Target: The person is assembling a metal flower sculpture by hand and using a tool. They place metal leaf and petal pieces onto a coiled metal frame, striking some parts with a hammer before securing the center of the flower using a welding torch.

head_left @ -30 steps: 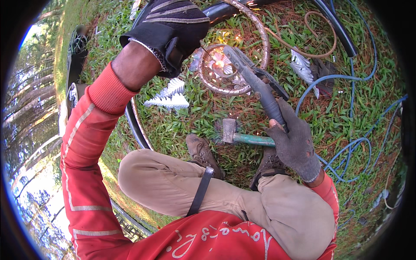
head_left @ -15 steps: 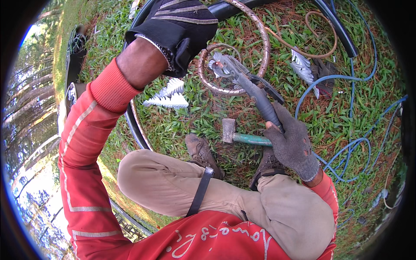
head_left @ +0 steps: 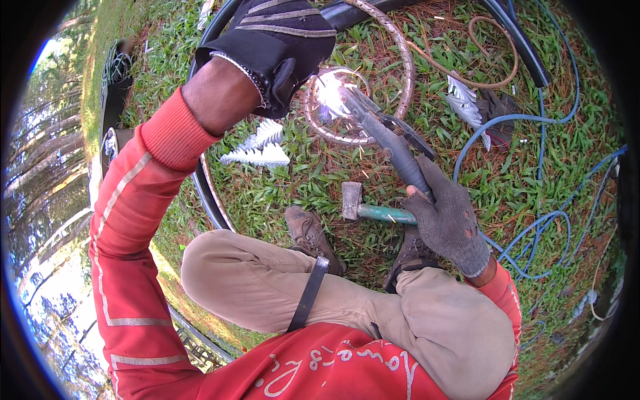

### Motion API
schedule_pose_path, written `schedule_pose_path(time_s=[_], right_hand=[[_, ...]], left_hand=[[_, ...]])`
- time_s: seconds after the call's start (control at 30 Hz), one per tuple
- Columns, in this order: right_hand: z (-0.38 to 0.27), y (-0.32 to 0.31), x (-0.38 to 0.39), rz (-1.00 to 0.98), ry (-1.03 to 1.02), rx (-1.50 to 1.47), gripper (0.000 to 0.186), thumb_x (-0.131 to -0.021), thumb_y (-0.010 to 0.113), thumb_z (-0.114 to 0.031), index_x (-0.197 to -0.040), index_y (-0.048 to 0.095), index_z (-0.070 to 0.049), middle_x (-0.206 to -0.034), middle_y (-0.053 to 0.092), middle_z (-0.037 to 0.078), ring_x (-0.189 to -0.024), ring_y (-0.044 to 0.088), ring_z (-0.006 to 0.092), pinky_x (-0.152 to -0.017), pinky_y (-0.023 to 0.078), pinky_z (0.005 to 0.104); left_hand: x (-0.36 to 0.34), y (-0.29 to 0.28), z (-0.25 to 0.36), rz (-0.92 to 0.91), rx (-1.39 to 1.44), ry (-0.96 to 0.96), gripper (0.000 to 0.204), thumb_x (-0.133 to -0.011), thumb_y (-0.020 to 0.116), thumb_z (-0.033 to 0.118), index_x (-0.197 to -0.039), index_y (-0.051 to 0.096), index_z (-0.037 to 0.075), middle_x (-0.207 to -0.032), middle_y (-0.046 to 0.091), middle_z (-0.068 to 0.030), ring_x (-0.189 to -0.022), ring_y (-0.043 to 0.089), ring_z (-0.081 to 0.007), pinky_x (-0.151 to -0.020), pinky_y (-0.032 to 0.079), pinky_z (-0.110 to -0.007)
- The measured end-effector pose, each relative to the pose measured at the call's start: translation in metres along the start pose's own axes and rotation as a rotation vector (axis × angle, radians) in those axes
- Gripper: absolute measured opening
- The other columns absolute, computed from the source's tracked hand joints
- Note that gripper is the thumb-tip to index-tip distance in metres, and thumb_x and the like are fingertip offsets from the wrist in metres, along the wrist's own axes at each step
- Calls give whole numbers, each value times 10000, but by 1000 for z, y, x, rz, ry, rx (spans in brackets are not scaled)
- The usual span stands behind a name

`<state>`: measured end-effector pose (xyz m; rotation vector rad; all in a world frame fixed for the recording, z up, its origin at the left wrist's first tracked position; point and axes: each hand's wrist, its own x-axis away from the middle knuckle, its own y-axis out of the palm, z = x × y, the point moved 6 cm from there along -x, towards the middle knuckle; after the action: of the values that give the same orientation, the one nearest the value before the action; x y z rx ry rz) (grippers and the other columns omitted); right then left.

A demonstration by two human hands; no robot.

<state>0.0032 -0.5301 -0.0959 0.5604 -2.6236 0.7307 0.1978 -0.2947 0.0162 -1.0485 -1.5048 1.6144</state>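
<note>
Upper centre of the frame, we judge the metal ring (head_left: 360, 100) stiff and light, our left hand (head_left: 280, 40) closed around its rim while our right hand (head_left: 450, 217) grips the pliers (head_left: 387, 137) by the handles.

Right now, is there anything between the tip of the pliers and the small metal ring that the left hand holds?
Nothing visible. The right hand grips the pliers, and their tip already reaches the small metal ring beside the gloved left hand. Glare hides the exact contact. The hammer lies lower on the grass, out of that path.
</note>
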Motion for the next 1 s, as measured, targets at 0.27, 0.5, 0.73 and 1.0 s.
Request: schedule_pose_path(time_s=[0.27, 0.5, 0.73, 1.0], right_hand=[[-8, -4, 1, 58, -136, -79, 560, -1054, 757, -207, -1562, 605, -27, -1073, 775, 308, -966, 795, 524, -789, 615, 529], [-4, -13, 0, 59, 7, -129, 516, -1035, 741, -175, -1510, 636, -2, -1029, 758, 291, -937, 795, 505, -794, 607, 499], [1, -3, 3, 79, -84, -19, 532, -1039, 776, -217, -1490, 647, 32, -1085, 771, 325, -982, 778, 550, -797, 604, 556], [-3, -2, 1, 63, -85, 7, 496, -1045, 768, -227, -1467, 636, -1, -1052, 757, 319, -961, 758, 562, -774, 584, 575]], left_hand=[[-8, -8, 7, -74, -110, -28, 127, -759, 767, 203, -761, 666, 127, -748, 585, -104, -714, 600, -348, -694, 458, -495], [-3, -17, 5, -24, -81, 2, 143, -734, 761, 216, -708, 648, 131, -707, 573, -106, -681, 600, -346, -673, 449, -504], [-4, -9, 8, -90, -157, -17, 148, -722, 766, 218, -699, 649, 131, -701, 571, -105, -679, 602, -341, -670, 444, -501], [-5, 2, 7, -172, -185, -59, 145, -729, 766, 213, -693, 663, 119, -693, 588, -116, -674, 619, -346, -671, 453, -505]])
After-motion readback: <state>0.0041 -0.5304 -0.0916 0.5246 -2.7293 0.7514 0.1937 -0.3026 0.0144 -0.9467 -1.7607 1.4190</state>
